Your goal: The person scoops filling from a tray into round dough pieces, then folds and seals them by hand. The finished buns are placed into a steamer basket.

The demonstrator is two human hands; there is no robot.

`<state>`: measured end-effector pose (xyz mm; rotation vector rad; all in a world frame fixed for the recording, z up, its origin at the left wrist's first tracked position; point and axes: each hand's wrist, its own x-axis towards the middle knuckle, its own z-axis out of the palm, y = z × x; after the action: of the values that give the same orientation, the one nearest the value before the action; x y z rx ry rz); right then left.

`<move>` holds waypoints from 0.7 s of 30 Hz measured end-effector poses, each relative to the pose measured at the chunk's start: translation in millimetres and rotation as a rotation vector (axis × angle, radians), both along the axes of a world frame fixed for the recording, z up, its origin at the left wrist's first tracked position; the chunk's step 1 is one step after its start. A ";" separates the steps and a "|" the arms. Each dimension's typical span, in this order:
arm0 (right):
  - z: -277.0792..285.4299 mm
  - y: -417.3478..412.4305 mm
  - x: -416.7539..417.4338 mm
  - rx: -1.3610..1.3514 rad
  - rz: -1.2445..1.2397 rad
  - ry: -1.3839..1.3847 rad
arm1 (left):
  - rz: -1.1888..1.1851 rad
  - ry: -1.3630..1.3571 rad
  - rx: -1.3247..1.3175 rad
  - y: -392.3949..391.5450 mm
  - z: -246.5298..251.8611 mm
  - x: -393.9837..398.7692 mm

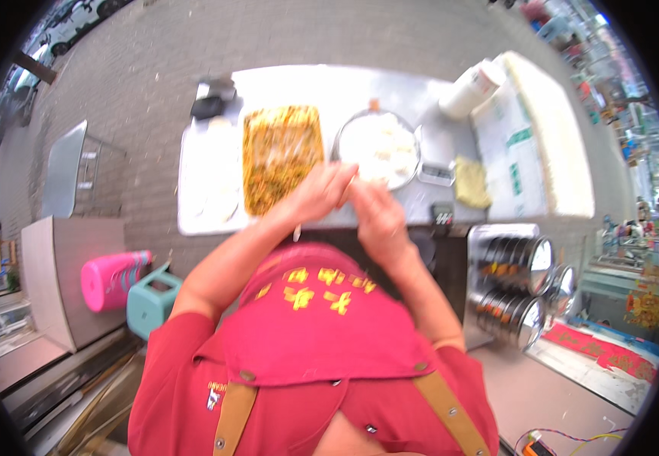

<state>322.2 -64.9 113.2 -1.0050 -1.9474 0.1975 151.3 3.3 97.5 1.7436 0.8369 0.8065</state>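
Note:
My left hand (pixel 321 191) and my right hand (pixel 381 219) meet over the near edge of a metal table (pixel 341 219), fingertips together. A small pale bit shows between the fingers, but what they pinch, if anything, is hidden. Just beyond my right hand sits a round metal bowl (pixel 336 149) with white lumps (pixel 383 145) in it, probably dough. A rectangular tray of chopped yellow-green filling (pixel 278 188) lies beside my left hand, with a hollow in its middle. Further left is a white tray (pixel 184 188) bearing pale, overexposed pieces.
A white foam box (pixel 552 137), a white canister (pixel 469 91), a folded yellow cloth (pixel 472 182) and a small dark device (pixel 442 214) are at the right. Stacked round metal tins (pixel 515 256) stand lower right. A teal stool (pixel 150 305) and a pink stool (pixel 110 282) are at left.

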 end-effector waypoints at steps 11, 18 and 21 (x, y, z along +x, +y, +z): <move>6.9 -3.3 6.1 0.043 -0.078 -0.021 | -0.039 -0.203 -0.175 -1.7 4.7 18.1; 0.5 -11.4 11.8 0.022 -0.086 -0.028 | -0.016 -0.201 -0.177 -14.5 -3.8 27.5; -7.9 -13.2 14.6 0.000 -0.098 -0.054 | -0.028 -0.209 -0.192 -17.7 -18.1 29.1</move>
<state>336.7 -78.1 105.3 -1.1128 -1.9407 0.1160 180.5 -14.5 79.4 1.4715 0.7232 0.8451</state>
